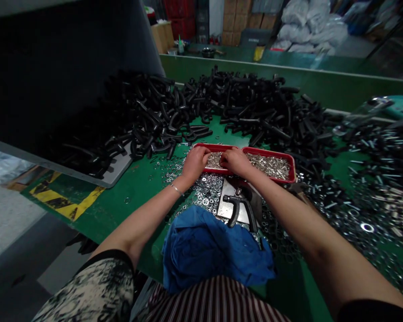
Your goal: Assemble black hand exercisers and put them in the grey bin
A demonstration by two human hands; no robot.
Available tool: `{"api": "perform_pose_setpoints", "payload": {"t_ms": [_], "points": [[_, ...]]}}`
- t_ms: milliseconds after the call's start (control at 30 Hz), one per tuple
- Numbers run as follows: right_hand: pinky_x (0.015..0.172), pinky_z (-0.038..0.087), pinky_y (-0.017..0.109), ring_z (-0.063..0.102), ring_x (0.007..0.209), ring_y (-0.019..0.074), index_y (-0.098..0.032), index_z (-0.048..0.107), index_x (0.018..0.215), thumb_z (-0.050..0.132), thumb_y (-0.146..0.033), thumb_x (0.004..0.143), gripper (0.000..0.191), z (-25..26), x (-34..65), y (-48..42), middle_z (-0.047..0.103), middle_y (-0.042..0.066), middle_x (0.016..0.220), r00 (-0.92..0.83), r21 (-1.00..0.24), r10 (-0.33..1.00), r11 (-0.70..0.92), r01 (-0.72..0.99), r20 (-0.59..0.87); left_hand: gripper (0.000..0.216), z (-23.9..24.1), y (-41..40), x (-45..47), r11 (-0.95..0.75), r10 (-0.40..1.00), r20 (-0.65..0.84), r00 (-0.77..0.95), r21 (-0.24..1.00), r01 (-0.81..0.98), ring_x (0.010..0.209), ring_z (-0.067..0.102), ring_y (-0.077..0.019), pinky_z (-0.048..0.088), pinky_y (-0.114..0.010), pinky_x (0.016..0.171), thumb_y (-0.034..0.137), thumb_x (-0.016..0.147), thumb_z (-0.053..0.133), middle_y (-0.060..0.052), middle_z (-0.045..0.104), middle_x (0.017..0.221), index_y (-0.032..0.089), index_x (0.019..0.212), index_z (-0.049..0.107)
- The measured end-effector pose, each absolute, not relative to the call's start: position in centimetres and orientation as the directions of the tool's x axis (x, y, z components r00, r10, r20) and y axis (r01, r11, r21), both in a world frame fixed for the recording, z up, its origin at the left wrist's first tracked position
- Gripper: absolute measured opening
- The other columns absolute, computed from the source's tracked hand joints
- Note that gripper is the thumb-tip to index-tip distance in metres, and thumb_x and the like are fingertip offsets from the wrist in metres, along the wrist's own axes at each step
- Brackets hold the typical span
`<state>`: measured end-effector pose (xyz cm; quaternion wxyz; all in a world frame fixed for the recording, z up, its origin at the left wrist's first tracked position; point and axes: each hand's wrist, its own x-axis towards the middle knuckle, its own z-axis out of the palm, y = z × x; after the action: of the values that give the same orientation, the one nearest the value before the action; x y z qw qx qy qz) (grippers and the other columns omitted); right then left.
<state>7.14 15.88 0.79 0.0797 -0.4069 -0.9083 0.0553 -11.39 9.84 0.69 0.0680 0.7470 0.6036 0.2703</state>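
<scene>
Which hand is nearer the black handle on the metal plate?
Right. The right hand is at the red tray directly beyond the black handle; the left hand is further left.

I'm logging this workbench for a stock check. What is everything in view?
black curved handles: a large pile, black, far side of the table
red trays: two, it seems, red, side by side mid-table
silver parts: many, silver, inside the trays
washers: many, silver, loose before the trays
metal plate: one, grey, among the washers
single handle: one, black, on the plate
cloth: one, blue, near edge
table: one, green
cardboard boxes: several, brown, far background
sacks: several, white, far background
bracelet: one, silver, left wrist
left hand: on the left tray's near rim
right hand: beside it, on the silver parts
</scene>
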Motion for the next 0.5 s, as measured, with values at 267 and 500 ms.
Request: {"api": "perform_pose_setpoints", "payload": {"t_ms": [267, 500], "points": [[0.089, 0.040, 0.036, 0.058, 0.093, 0.0228, -0.015, 0.067, 0.092, 0.054, -0.025, 0.091, 0.016, 0.5, 7.6, 14.7, 0.071, 0.010, 0.097, -0.485, -0.528, 0.820, 0.569, 0.631, 0.303, 0.025, -0.5, 0.1, -4.1, -0.469, 0.880, 0.180, 0.439, 0.472, 0.746, 0.103, 0.055, -0.0211, 0.037, -0.039, 0.096, 0.036, 0.100, 0.050, -0.004, 0.068, 0.103, 0.020, 0.099, 0.069], [0.069, 0.048, 0.032, 0.060, 0.069, 0.0170, -0.019, 0.063, 0.089, 0.064, -0.041, 0.087, 0.023, 1.1, 14.3, 6.2, 0.068, 0.002, 0.080, -0.230, -0.899, 0.957, 0.251, 0.360, 0.175, 0.035, -1.8, 0.1, -3.1, -0.531, 0.846, 0.210, 0.490, 0.260, 0.806, 0.101, 0.053, -0.0249, 0.036, -0.041, 0.091, 0.036, 0.103, 0.038, -0.009, 0.066, 0.101, 0.017, 0.102, 0.068]]}}
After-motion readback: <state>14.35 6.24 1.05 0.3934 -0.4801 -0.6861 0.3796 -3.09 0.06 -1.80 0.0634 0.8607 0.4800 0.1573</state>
